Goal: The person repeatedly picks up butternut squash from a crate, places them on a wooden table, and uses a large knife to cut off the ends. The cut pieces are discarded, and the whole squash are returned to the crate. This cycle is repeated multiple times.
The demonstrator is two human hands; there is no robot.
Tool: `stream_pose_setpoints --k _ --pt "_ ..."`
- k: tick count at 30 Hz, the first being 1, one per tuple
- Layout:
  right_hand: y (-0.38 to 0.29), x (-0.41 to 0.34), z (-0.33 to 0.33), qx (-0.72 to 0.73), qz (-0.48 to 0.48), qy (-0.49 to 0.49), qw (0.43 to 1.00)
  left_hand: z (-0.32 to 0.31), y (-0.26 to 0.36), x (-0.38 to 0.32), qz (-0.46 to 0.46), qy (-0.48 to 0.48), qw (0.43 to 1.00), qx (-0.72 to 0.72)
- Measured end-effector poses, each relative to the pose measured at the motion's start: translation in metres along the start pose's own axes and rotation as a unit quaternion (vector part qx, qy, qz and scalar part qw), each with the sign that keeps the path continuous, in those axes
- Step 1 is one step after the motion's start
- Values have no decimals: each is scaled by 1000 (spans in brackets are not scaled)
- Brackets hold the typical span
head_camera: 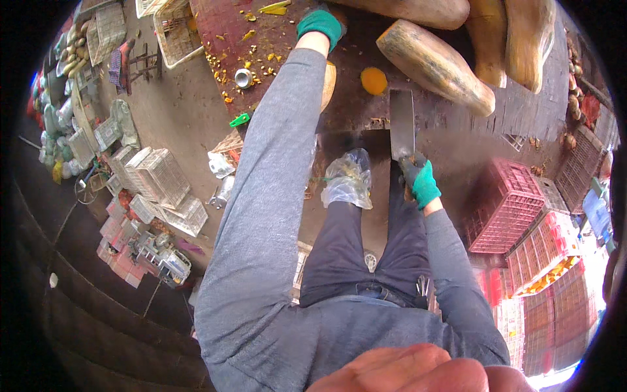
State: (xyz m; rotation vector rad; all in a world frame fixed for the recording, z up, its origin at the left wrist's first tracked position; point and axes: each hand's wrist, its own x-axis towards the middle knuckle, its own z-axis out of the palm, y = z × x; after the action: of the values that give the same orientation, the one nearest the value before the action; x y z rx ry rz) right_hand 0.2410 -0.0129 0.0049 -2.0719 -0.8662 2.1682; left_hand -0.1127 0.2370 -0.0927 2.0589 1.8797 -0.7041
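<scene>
My right hand, in a green and dark glove, is closed round the handle of a wide-bladed knife; its blade points away over the table's near edge. My left hand, gloved alike, reaches to the far part of the table; its fingers are largely hidden, so its hold is unclear. Under my left forearm a pale squash piece partly shows. A round orange slice lies left of the blade. Beyond it rests a long tan squash with a cut end.
More long squashes lie at the far right of the table. Seeds, orange scraps, a metal ring-like object and a green-handled tool are at its left. Red crates stand right; white crates stand left.
</scene>
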Motion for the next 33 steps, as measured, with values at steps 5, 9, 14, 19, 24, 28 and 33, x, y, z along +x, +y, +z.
stream_pose_setpoints --k 5,9,14,19,24,28,33 --pt "-9 19 12 50 -36 -18 998 -10 26 -12 -141 -14 970 -196" --pt "-16 25 18 79 -18 -19 997 -35 54 -40 -106 -9 969 -225" --pt "-24 27 21 98 10 -47 994 -35 71 -93 -176 60 904 -386" --pt "-26 28 17 104 -22 -50 993 -5 107 -110 -99 -119 938 -310" --pt "-25 33 8 40 -63 -42 996 21 120 -119 -141 -131 944 -269" --pt "-28 30 -3 28 -29 -72 997 26 125 -135 -177 -7 906 -384" --pt "-45 -5 -15 -5 -5 -57 998 11 141 -157 -218 -14 849 -481"
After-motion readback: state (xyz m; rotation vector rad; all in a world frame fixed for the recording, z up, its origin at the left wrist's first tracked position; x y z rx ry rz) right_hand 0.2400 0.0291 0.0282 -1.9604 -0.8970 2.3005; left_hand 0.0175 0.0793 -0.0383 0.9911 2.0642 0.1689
